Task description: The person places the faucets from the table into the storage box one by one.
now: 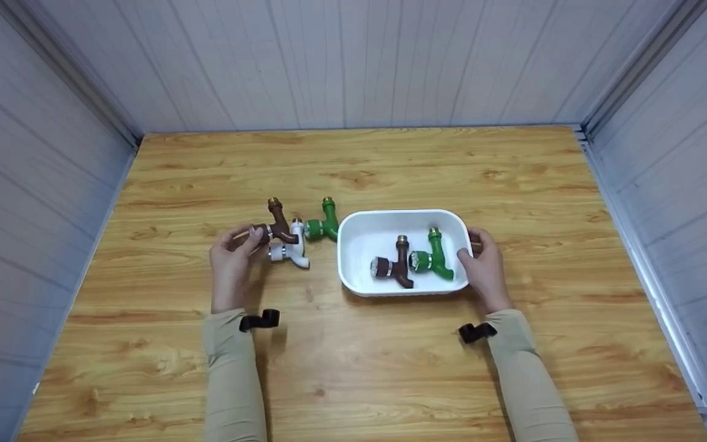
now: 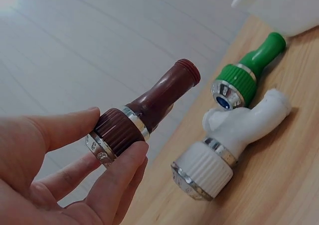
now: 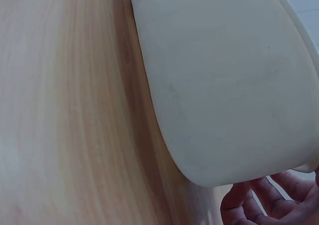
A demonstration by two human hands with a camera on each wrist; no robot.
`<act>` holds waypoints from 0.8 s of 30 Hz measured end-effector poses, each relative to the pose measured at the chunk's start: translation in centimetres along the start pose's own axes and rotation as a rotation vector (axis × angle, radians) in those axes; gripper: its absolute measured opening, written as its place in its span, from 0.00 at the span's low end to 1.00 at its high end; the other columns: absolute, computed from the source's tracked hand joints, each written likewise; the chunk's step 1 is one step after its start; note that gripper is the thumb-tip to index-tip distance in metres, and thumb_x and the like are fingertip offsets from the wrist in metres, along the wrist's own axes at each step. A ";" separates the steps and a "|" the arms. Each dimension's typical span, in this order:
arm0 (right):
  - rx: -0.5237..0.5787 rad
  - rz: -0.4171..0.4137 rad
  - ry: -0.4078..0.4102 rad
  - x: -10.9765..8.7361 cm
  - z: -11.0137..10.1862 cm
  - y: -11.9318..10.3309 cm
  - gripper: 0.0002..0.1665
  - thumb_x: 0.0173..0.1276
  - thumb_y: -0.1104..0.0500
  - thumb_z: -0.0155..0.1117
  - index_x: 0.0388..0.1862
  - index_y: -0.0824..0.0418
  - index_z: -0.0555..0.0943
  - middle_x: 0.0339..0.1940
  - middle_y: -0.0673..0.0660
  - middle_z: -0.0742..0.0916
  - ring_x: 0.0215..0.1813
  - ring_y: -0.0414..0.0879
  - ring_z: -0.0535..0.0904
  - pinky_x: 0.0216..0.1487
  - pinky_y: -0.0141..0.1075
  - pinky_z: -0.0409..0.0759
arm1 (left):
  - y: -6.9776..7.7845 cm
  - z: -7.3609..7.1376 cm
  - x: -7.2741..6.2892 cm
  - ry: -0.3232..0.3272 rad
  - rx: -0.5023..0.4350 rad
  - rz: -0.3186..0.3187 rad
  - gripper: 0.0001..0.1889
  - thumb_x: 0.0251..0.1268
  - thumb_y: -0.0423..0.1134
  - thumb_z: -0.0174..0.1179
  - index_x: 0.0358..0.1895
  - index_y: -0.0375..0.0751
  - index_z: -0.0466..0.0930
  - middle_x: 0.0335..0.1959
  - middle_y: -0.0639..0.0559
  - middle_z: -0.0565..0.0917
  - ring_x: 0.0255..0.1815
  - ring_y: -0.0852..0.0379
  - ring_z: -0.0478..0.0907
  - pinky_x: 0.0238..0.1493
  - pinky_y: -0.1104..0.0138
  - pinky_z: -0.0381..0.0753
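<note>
My left hand (image 1: 231,264) pinches a brown tap (image 2: 164,98) by its ribbed knob, between thumb and fingers. The tap is raised off the table, above and beside a white tap (image 2: 239,130). Just past the white one lies a green tap (image 1: 329,221), close to the left end of a white plastic tub (image 1: 353,285). At the tub's right end my right hand (image 1: 485,270) grips the rim, thumb on top and fingers outside under it. Inside the tub lie a second brown tap (image 1: 401,264) and another green tap (image 1: 436,255), side by side.
A wood-patterned table (image 1: 353,380) carries everything. Pale panelled walls (image 1: 341,67) stand at its back, left and right sides. A small black wrist mount (image 1: 260,320) sticks out from the left sleeve, and a similar black mount (image 1: 477,332) from the right one.
</note>
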State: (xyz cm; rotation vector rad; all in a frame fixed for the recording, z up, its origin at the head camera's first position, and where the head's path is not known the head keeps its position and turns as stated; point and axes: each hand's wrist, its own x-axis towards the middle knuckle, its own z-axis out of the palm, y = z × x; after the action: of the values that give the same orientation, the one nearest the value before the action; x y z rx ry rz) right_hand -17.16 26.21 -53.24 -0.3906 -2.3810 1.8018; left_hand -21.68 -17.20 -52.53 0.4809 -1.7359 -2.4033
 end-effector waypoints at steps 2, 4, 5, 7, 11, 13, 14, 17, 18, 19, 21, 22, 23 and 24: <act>-0.004 0.005 -0.001 0.0 0.0 0.0 0.25 0.62 0.74 0.54 0.61 0.72 0.70 0.53 0.67 0.78 0.52 0.56 0.74 0.50 0.38 0.76 | 0.0 0.3 -0.2 -0.012 -0.018 -0.005 0.21 0.53 0.30 0.71 0.50 0.27 0.77 0.41 0.39 0.80 0.40 0.50 0.82 0.49 0.58 0.82; -0.006 -0.001 0.004 0.2 0.1 0.5 0.26 0.62 0.74 0.55 0.61 0.71 0.70 0.53 0.67 0.78 0.51 0.55 0.75 0.49 0.36 0.76 | 0.8 1.1 -1.1 -0.020 -0.035 -0.006 0.21 0.54 0.29 0.69 0.50 0.25 0.76 0.41 0.39 0.79 0.39 0.51 0.82 0.49 0.58 0.82; -0.008 0.001 0.006 0.2 0.1 0.5 0.26 0.62 0.74 0.55 0.61 0.71 0.70 0.53 0.66 0.78 0.51 0.55 0.75 0.49 0.36 0.76 | 1.5 1.6 -1.9 -0.021 -0.032 -0.008 0.20 0.55 0.27 0.68 0.50 0.24 0.74 0.41 0.39 0.78 0.39 0.51 0.82 0.50 0.58 0.81; -0.004 -0.002 0.007 0.3 0.1 0.6 0.26 0.62 0.74 0.55 0.61 0.71 0.70 0.52 0.67 0.78 0.50 0.56 0.74 0.48 0.36 0.76 | 1.4 1.9 -2.0 -0.042 -0.065 -0.006 0.19 0.54 0.27 0.68 0.49 0.25 0.75 0.41 0.38 0.77 0.39 0.50 0.82 0.49 0.58 0.82; -0.016 -0.003 0.007 0.3 0.2 0.6 0.25 0.62 0.74 0.55 0.60 0.71 0.71 0.52 0.67 0.78 0.50 0.55 0.74 0.49 0.35 0.76 | 0.7 2.3 -1.7 -0.097 -0.087 -0.007 0.19 0.52 0.28 0.71 0.47 0.28 0.77 0.43 0.37 0.77 0.41 0.46 0.81 0.47 0.59 0.83; -0.009 -0.007 0.008 0.3 0.2 0.7 0.25 0.62 0.74 0.55 0.60 0.71 0.71 0.52 0.67 0.78 0.50 0.55 0.74 0.48 0.35 0.76 | 0.9 2.9 -2.0 -0.123 -0.062 -0.001 0.20 0.52 0.28 0.70 0.48 0.27 0.77 0.44 0.35 0.76 0.42 0.45 0.81 0.47 0.58 0.83; -0.009 -0.007 0.008 0.3 0.1 0.6 0.25 0.62 0.74 0.55 0.60 0.71 0.71 0.52 0.67 0.79 0.50 0.55 0.75 0.47 0.35 0.76 | 1.5 3.5 -2.6 -0.127 -0.031 0.000 0.20 0.53 0.29 0.70 0.49 0.27 0.76 0.45 0.34 0.76 0.43 0.45 0.81 0.47 0.58 0.83; 0.000 -0.008 0.010 0.2 0.1 0.6 0.25 0.61 0.74 0.55 0.60 0.71 0.71 0.51 0.67 0.79 0.49 0.55 0.75 0.47 0.34 0.76 | 2.5 4.9 -4.0 -0.148 0.025 -0.012 0.22 0.56 0.28 0.68 0.53 0.25 0.73 0.48 0.32 0.74 0.44 0.45 0.80 0.49 0.59 0.82; 0.003 -0.008 0.010 0.2 0.1 0.6 0.25 0.61 0.74 0.55 0.60 0.71 0.71 0.51 0.67 0.79 0.49 0.55 0.75 0.46 0.34 0.75 | 2.6 5.1 -4.2 -0.157 0.031 -0.020 0.22 0.56 0.28 0.67 0.53 0.24 0.72 0.49 0.31 0.74 0.43 0.46 0.81 0.49 0.59 0.82; 0.001 -0.007 0.010 0.2 0.1 0.6 0.25 0.61 0.74 0.55 0.60 0.71 0.71 0.51 0.67 0.79 0.49 0.55 0.75 0.47 0.34 0.75 | 2.7 5.4 -4.3 -0.165 0.023 -0.032 0.22 0.56 0.27 0.67 0.53 0.24 0.72 0.50 0.31 0.73 0.43 0.47 0.80 0.49 0.59 0.82; -0.005 -0.005 0.010 0.2 0.1 0.5 0.25 0.61 0.74 0.55 0.60 0.72 0.71 0.51 0.67 0.79 0.50 0.55 0.75 0.48 0.35 0.75 | 2.8 5.9 -4.5 -0.177 0.023 -0.052 0.22 0.56 0.27 0.66 0.53 0.25 0.72 0.50 0.31 0.73 0.43 0.48 0.80 0.50 0.59 0.82; -0.005 -0.004 0.009 0.2 0.1 0.5 0.25 0.61 0.74 0.55 0.60 0.72 0.71 0.51 0.67 0.79 0.50 0.55 0.75 0.49 0.35 0.75 | 2.8 6.2 -4.6 -0.180 0.024 -0.059 0.21 0.56 0.26 0.66 0.53 0.25 0.72 0.50 0.32 0.73 0.42 0.48 0.80 0.49 0.60 0.82; -0.004 -0.003 0.008 0.3 0.1 0.5 0.25 0.61 0.74 0.55 0.60 0.72 0.71 0.51 0.67 0.79 0.50 0.55 0.75 0.50 0.36 0.75 | 2.8 6.4 -4.7 -0.183 0.030 -0.063 0.21 0.56 0.26 0.66 0.53 0.26 0.72 0.50 0.32 0.73 0.41 0.49 0.80 0.49 0.60 0.82; -0.007 -0.001 0.008 0.3 0.2 0.5 0.25 0.62 0.74 0.55 0.60 0.72 0.71 0.52 0.67 0.79 0.50 0.56 0.75 0.51 0.37 0.74 | 2.8 6.6 -4.8 -0.187 0.028 -0.063 0.20 0.56 0.26 0.66 0.52 0.26 0.72 0.49 0.32 0.73 0.41 0.49 0.80 0.49 0.59 0.82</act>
State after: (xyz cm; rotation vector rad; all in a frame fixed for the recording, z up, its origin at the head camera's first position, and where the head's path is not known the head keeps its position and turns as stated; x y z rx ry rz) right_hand -17.39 26.28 -53.80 -0.3966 -2.3821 1.7886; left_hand -19.58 -10.75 -47.13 0.3280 -1.8574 -2.5439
